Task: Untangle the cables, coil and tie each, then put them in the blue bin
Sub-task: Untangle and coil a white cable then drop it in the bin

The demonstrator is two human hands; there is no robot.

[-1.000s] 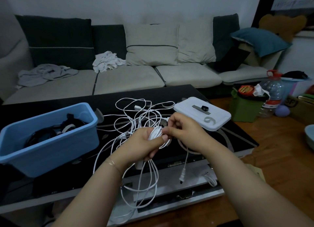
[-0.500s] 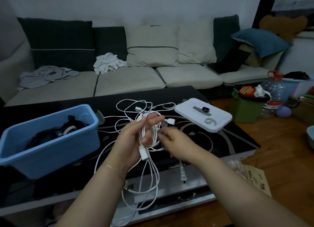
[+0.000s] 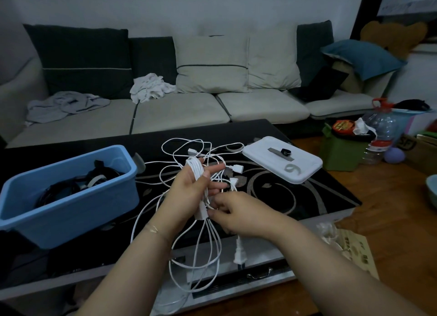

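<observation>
A tangle of white cables (image 3: 189, 154) spreads over the black table (image 3: 307, 197). My left hand (image 3: 186, 192) is raised palm up over the table's middle, fingers mostly straight, with several white cable loops (image 3: 197, 171) wound over it and hanging below the table edge. My right hand (image 3: 236, 211) sits just right of it and pinches a white strand near the lower end of the bundle. A white plug (image 3: 240, 256) dangles under my right hand. The blue bin (image 3: 78, 204) stands at the left with black coiled cables (image 3: 71, 185) inside.
A white lid (image 3: 302, 171) with a small black object and a strap lies at the table's right. Behind the table runs a sofa (image 3: 179, 112) with cushions and clothes. On the wooden floor at right stand a green box (image 3: 340, 152) and a water bottle (image 3: 380, 131).
My left hand has opened and turned palm up with the loops across it. My right hand has dropped from the bundle's top to its lower end.
</observation>
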